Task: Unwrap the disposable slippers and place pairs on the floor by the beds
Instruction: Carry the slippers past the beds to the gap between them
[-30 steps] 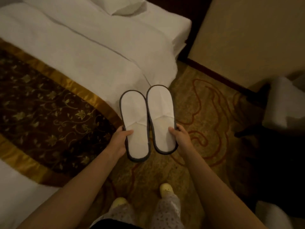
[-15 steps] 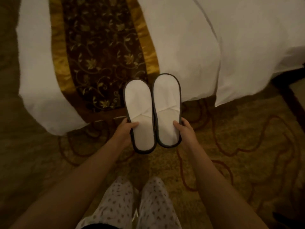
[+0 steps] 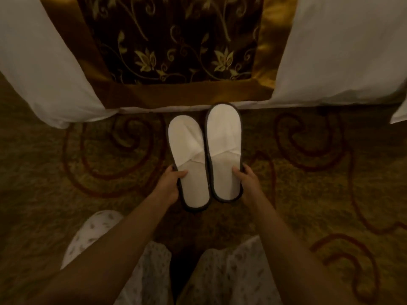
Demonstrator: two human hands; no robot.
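Observation:
Two white disposable slippers with dark trim lie side by side over the patterned carpet, toes toward the bed. My left hand (image 3: 170,183) grips the outer heel edge of the left slipper (image 3: 187,155), thumb on its insole. My right hand (image 3: 247,182) grips the outer heel edge of the right slipper (image 3: 223,142) the same way. The right slipper's toe reaches the foot of the bed (image 3: 171,62). Whether the soles touch the carpet I cannot tell.
The bed's white cover (image 3: 334,51) hangs down on both sides of a dark floral runner with gold borders. Swirl-patterned carpet (image 3: 308,172) spreads around the slippers. My knees in spotted trousers (image 3: 231,271) fill the bottom of the view.
The view has dropped closer to the floor and the bed edge. Both hands have carried the slippers down from mid-air to carpet level in front of the runner, keeping the same grip.

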